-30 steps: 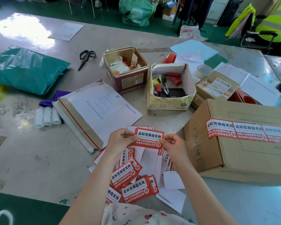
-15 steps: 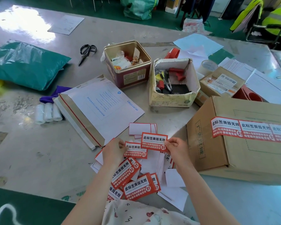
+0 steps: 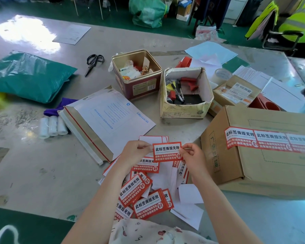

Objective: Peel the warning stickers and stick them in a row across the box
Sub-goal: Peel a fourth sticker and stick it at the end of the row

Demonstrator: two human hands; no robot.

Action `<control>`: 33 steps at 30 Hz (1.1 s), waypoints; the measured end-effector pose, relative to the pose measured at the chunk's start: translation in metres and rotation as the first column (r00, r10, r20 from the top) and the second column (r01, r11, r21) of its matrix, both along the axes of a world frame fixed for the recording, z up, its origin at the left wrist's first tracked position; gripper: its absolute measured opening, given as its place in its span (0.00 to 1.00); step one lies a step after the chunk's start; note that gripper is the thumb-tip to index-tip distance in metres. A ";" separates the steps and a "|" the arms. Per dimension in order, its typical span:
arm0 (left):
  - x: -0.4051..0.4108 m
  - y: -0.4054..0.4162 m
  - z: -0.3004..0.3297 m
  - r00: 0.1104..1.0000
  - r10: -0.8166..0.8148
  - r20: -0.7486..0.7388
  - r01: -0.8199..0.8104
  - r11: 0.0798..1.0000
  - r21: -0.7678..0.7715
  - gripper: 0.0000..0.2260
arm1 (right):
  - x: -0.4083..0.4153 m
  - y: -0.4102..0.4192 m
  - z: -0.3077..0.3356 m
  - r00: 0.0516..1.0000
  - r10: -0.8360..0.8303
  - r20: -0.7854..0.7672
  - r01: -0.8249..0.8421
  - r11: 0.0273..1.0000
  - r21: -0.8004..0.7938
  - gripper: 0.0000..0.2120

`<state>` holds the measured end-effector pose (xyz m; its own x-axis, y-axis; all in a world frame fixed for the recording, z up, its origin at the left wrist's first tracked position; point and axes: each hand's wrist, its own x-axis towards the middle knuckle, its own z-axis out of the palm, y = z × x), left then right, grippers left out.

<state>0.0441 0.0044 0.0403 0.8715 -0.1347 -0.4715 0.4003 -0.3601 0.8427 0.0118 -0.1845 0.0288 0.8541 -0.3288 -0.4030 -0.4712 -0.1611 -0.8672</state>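
Held sticker: a red-and-white rectangular warning sticker (image 3: pixel 167 151), glossy and flat, with bold black characters on a white band and white print on red below; it is lifted clear of the pile, face up.
Left hand: the left hand (image 3: pixel 136 152) has its grip pinched closed on the sticker's left edge, thumb on top.
Right hand: the right hand (image 3: pixel 192 156) has its grip pinched closed on the sticker's upper right corner; whether the backing has begun to part there is hard to tell.
Sticker pile: loose warning stickers (image 3: pixel 144 194) lie fanned and overlapping under the forearms, mixed with blank white backing slips (image 3: pixel 189 193), smooth and rectangular.
Box: a brown corrugated cardboard box (image 3: pixel 264 166) sits just right of the hands, its matte lid closed.
Row on box: three stickers (image 3: pixel 271 141) run edge to edge across the lid, the first wrapping over its left edge.
Surface: pale grey and scuffed surface (image 3: pixel 48 173), with a glare patch at far left.
Mailer: a stiff white cardboard envelope (image 3: pixel 106 118) with a brown flap and red tear strip lies left of the pile.
Tin: an open square metal tin (image 3: pixel 137 85), dark red with a gold interior.
Carton: a worn, open cream carton (image 3: pixel 185 110) holding pens and red stamps.
Scissors: black-handled scissors (image 3: pixel 92 63) lie beyond the tin.
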 end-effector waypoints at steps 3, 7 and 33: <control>0.002 0.004 0.009 0.997 -0.072 -0.022 0.070 0.995 -0.074 0.06 | -0.002 -0.004 0.004 1.000 0.009 0.019 -0.009 1.000 -0.019 0.04; 0.003 0.008 0.015 0.971 -0.223 -0.084 0.209 0.966 -0.156 0.09 | -0.001 -0.004 0.011 0.998 0.035 0.059 -0.035 0.999 -0.001 0.03; -0.002 0.006 0.022 0.904 -0.416 -0.100 0.389 0.896 -0.213 0.19 | 0.003 -0.005 0.026 0.975 0.164 0.148 -0.155 0.986 -0.068 0.08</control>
